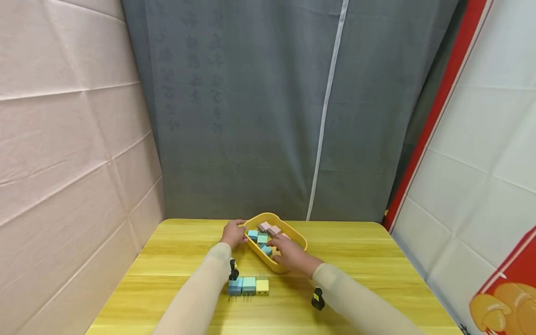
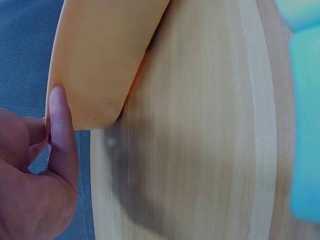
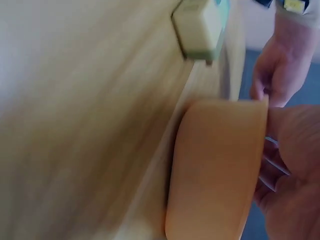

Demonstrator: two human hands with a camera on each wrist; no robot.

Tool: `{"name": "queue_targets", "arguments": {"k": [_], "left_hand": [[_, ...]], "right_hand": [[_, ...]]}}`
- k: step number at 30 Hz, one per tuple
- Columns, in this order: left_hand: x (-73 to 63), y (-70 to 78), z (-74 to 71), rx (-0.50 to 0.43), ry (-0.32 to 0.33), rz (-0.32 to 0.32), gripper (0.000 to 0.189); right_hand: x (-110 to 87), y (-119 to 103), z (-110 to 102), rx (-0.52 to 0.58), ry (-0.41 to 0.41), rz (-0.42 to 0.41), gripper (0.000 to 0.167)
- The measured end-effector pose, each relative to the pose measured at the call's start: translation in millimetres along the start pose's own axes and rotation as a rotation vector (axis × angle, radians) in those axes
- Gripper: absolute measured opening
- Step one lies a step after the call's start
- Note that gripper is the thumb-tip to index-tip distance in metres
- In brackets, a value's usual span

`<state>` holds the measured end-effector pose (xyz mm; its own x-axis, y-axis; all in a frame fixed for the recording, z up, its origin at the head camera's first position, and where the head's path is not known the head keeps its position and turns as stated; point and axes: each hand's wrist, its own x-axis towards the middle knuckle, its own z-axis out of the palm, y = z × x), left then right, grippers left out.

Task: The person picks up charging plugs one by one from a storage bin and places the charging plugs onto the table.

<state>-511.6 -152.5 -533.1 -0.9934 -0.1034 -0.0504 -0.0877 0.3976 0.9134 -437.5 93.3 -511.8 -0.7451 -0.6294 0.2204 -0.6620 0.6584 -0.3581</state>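
A yellow plastic basket (image 1: pixel 274 267) sits at an angle near the table's back edge, holding several small pink blocks (image 1: pixel 274 230) and blue-green blocks (image 1: pixel 262 238). My left hand (image 1: pixel 233 233) pinches its rim at the left corner, the thumb (image 2: pixel 61 120) flat against the outer wall. Over the basket's near right side reaches my right hand (image 1: pixel 291 255), thumb and fingers apart above the blocks. In the right wrist view its fingertips are hidden behind the basket wall (image 3: pixel 215 170). Nearer me, a blue block (image 1: pixel 235 286), a teal block (image 1: pixel 249 285) and a yellow block (image 1: pixel 262 287) stand side by side, with thin pins showing.
The wooden table (image 1: pixel 356 284) extends to both sides of the basket. A grey curtain (image 1: pixel 251 116) hangs behind its back edge, with pale cloth walls (image 1: pixel 75 139) on the left and right. Each wrist carries a small black camera (image 1: pixel 318 299).
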Motion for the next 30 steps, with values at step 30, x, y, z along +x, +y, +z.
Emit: {"name": "queue_targets", "arguments": {"k": [30], "left_hand": [[1.5,-0.6,-1.7,-0.013,-0.008,0.011,0.041]], "right_hand": [[42.6,6,14,-0.258,-0.162,-0.121,0.032]]}}
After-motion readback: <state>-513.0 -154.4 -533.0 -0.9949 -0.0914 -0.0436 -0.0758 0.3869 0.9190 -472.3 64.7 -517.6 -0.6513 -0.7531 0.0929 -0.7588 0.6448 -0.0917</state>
